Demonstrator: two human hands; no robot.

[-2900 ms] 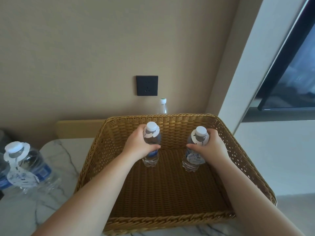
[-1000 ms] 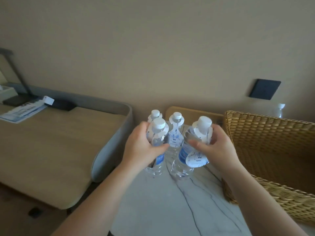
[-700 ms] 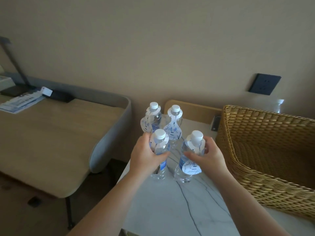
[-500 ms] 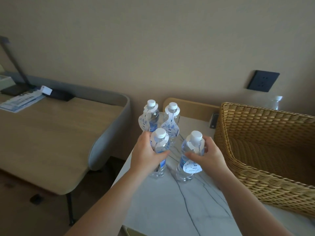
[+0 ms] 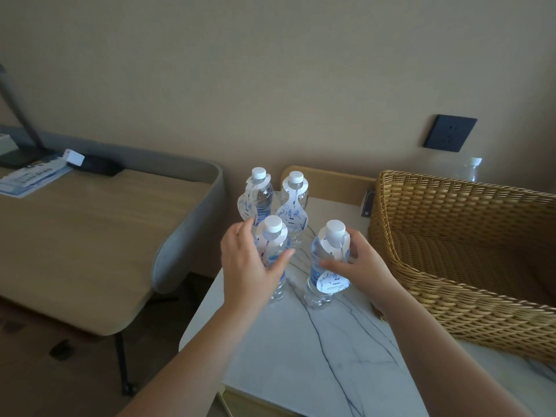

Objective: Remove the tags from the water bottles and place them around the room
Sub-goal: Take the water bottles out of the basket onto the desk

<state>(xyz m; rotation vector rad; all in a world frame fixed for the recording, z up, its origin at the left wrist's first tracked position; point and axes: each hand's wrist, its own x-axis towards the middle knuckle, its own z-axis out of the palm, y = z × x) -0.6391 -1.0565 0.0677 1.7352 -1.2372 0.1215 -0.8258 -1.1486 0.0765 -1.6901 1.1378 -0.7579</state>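
Before you, four water bottles (image 5: 328, 260): clear glossy plastic, each with a matt white plastic cap (image 5: 335, 228) and a smooth white paper tag (image 5: 291, 219) printed in blue. Counter (image 5: 316, 350): polished white stone-look surface, grey-veined, faintly reflective. Basket (image 5: 469, 284): woven wicker, golden-brown, rough and ribbed. Desk (image 5: 75, 236) on your left: matt wood-grain top, with a smooth grey padded-looking edge. Wall (image 5: 240, 70): matt beige. Socket plate (image 5: 450, 133): dark matt plastic.
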